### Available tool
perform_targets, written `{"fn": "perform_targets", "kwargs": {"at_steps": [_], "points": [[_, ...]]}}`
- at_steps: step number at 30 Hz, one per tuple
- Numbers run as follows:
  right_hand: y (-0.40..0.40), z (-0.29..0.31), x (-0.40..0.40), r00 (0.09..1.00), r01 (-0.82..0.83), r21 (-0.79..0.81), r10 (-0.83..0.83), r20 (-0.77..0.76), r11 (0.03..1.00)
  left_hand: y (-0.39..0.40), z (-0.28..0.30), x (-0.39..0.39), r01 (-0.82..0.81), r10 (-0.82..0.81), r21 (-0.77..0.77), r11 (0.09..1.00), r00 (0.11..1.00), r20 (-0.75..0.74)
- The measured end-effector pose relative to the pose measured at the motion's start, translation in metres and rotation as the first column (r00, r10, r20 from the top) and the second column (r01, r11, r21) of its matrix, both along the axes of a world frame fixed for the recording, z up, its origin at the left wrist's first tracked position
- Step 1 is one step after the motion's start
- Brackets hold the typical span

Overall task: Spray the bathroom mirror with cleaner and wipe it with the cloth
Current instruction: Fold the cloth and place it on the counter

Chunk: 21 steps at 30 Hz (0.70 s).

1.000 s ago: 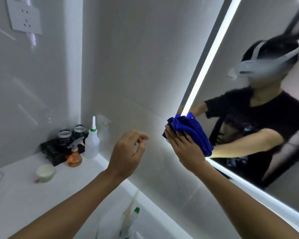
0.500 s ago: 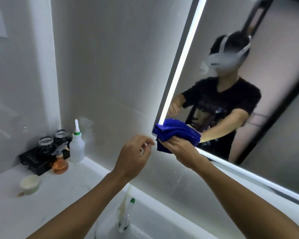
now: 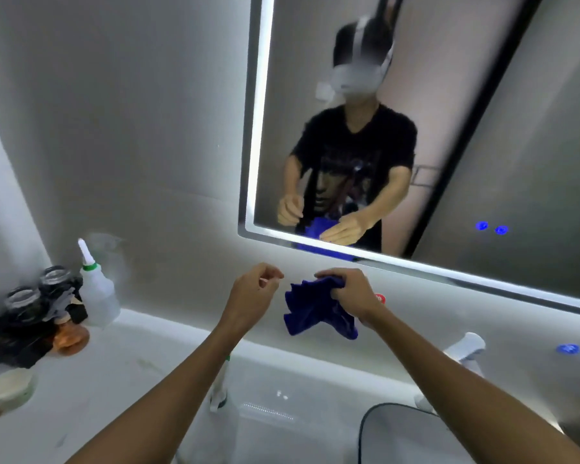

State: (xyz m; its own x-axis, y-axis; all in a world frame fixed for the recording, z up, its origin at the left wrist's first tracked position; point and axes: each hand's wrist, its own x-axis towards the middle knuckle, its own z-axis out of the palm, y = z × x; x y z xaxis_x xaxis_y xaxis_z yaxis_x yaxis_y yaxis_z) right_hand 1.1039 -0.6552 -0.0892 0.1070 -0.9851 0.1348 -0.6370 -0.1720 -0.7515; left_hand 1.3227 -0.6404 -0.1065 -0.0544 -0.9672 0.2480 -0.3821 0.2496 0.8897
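One cloth (image 3: pixel 318 311) (right hand's (image 3: pixel 350 293)), left hand (image 3: pixel 253 294) beside.

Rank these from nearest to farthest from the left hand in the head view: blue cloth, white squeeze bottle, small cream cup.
From the left hand:
1. Blue cloth, just to its right, held in the right hand.
2. White squeeze bottle, off to the left by the wall.
3. Small cream cup, far left on the counter.

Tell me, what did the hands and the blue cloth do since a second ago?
The right hand brought the blue cloth down off the mirror corner; it now hangs below the frame, over the sink. The left hand came down beside it, holding nothing. The right hand kept its grip. The white bottle stays on the counter.
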Motion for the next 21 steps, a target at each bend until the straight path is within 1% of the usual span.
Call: {"fn": "perform_targets", "kwargs": {"at_steps": [2,4,7,9,11,13,15,18,21], "points": [[0.022,-0.01,-0.012,0.987,-0.013,0.218,-0.022,0.157,0.976,0.004,-0.009,-0.014,0.085,-0.086,0.068,0.994,0.996,0.026],[0.041,-0.021,-0.02,0.959,-0.041,0.365,-0.066,0.275,0.93,0.015,-0.02,-0.031,0.217,-0.221,0.141,0.966,0.975,0.014],[0.063,-0.04,-0.027,0.933,-0.024,0.491,-0.157,0.324,0.871,0.037,-0.042,-0.057,0.412,-0.426,0.246,0.877,0.905,0.004],[0.075,-0.053,-0.034,0.904,-0.006,0.574,-0.241,0.353,0.819,0.054,-0.056,-0.072,0.479,-0.51,0.298,0.826,0.86,0.033],[0.088,-0.066,-0.043,0.88,-0.015,0.646,-0.297,0.371,0.763,0.073,-0.067,-0.085,0.468,-0.528,0.334,0.818,0.842,0.114],[0.101,-0.079,-0.05,0.868,-0.011,0.678,-0.33,0.371,0.735,0.093,-0.076,-0.098,0.433,-0.524,0.361,0.826,0.825,0.21],[0.113,-0.09,-0.054,0.858,-0.011,0.702,-0.353,0.372,0.712,0.112,-0.088,-0.111,0.399,-0.508,0.377,0.836,0.822,0.256],[0.128,-0.102,-0.061,0.87,-0.058,0.733,-0.326,0.37,0.677,0.133,-0.104,-0.124,0.325,-0.458,0.382,0.865,0.822,0.339],[0.139,-0.113,-0.073,0.883,-0.093,0.755,-0.297,0.364,0.649,0.144,-0.12,-0.128,0.282,-0.451,0.425,0.86,0.81,0.376]]}}
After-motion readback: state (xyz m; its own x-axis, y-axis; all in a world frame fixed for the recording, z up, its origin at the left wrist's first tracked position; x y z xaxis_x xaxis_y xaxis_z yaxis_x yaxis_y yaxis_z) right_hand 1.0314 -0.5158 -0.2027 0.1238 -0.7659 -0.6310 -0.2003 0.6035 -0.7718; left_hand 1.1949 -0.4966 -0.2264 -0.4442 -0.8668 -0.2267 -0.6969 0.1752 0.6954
